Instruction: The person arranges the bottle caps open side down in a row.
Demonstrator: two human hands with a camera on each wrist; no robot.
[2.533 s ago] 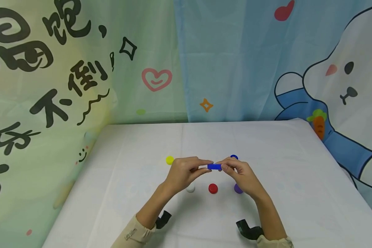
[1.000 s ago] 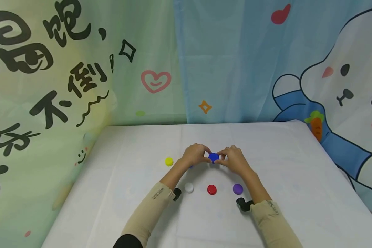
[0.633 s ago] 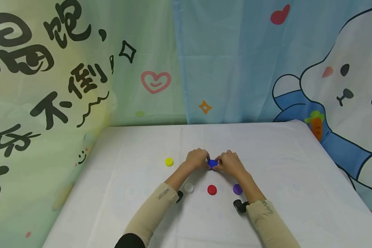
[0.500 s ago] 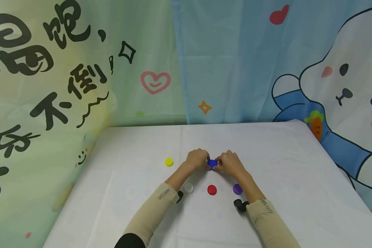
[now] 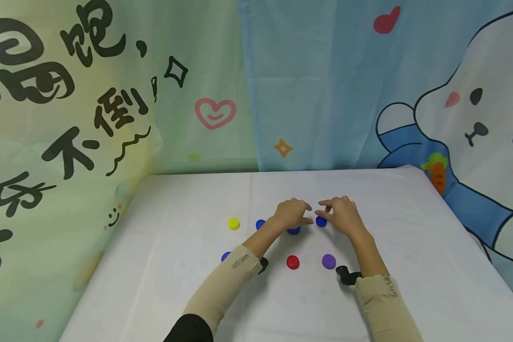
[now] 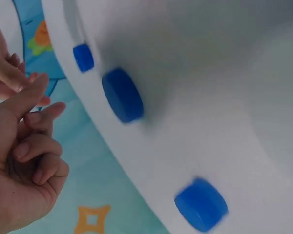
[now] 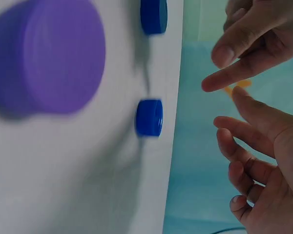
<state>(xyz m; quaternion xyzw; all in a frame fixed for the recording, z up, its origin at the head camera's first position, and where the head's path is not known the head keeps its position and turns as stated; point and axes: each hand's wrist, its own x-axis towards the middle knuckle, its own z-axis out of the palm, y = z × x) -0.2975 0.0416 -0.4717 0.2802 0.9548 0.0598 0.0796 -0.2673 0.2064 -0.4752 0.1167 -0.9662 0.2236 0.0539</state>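
Several round caps, like bottle caps, lie on a white-covered table. My left hand hovers just above a blue cap, partly covering it, with thumb and fingers apart and holding nothing. To its right my right hand is over another blue cap; in the right wrist view its fingers are spread loosely around nothing, and that blue cap stands apart from them. A third blue cap peeks out left of my left hand. From the left wrist, blue caps sit clear of the fingers.
A yellow cap lies at the left, a red cap and a purple cap nearer me. One more blue cap shows partly beside my left sleeve. A printed cloth hangs behind the table.
Both hands have let go of the middle blue cap, which now lies on the table. They have lifted and shifted right, uncovering blue caps; my left forearm now hides the white cap.
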